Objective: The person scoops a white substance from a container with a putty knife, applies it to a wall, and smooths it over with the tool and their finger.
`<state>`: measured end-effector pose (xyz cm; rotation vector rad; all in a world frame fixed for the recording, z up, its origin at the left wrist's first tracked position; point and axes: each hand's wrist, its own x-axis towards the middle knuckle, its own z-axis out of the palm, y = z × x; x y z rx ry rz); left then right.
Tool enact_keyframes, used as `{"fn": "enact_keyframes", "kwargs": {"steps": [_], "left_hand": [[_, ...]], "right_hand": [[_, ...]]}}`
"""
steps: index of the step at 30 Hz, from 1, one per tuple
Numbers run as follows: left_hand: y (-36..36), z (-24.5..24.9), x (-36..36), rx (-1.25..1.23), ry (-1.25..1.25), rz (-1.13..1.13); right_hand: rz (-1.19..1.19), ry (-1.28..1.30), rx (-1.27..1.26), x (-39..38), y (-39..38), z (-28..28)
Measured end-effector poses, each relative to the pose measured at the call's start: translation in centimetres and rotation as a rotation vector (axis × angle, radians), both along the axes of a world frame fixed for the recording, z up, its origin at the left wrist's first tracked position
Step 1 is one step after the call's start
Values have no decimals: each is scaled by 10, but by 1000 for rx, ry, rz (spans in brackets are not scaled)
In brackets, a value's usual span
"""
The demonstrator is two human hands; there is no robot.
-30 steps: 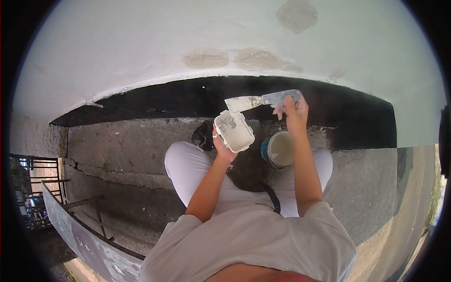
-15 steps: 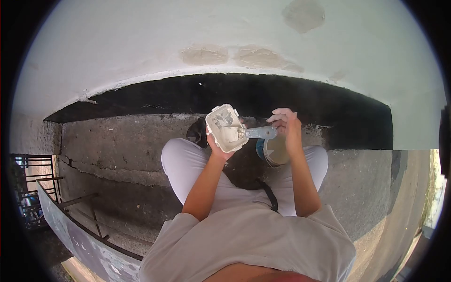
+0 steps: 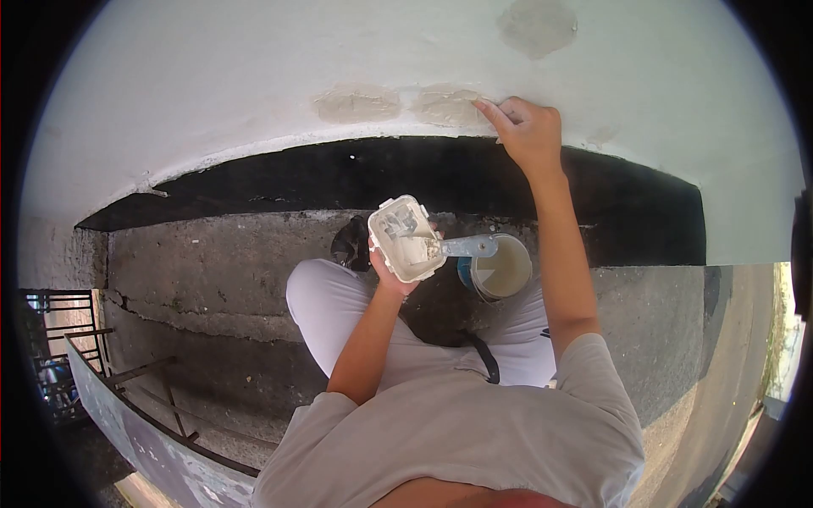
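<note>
My left hand is wrapped round a square white tub with pale paste inside. A putty knife lies with its blade in the tub and its handle sticking out to the right. Up at the wall, my right hand has its thumb and fingers drawn together, fingertips at the right end of a beige patch. Whether anything is between those fingers is too small to make out. Another beige patch lies to the left on the pale wall.
A round bucket with pale contents stands on the floor between my knees. A black band runs along the wall's base. At the far left are a metal railing and a grey panel. A third patch is higher up.
My right hand has moved up from beside the putty knife handle to the wall patch. My left hand still holds the tub, which is slightly lower in view. The bucket is less covered.
</note>
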<state>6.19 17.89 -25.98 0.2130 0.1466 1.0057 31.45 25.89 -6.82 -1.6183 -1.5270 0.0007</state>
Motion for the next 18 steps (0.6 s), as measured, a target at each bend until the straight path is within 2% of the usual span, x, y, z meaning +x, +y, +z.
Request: {"fn": "enact_keyframes", "kwargs": {"steps": [6,9,18], "left_hand": [[1,-1,-1,27,-36,-20],[-1,-4,0,0,-12,-9],[1,-10,-3,19,2,-10]], "right_hand": [[31,-6,181,-4,3,-6],[-27,-77,179,-3,6,-8],[43,-152,207,6,7,-8]]}}
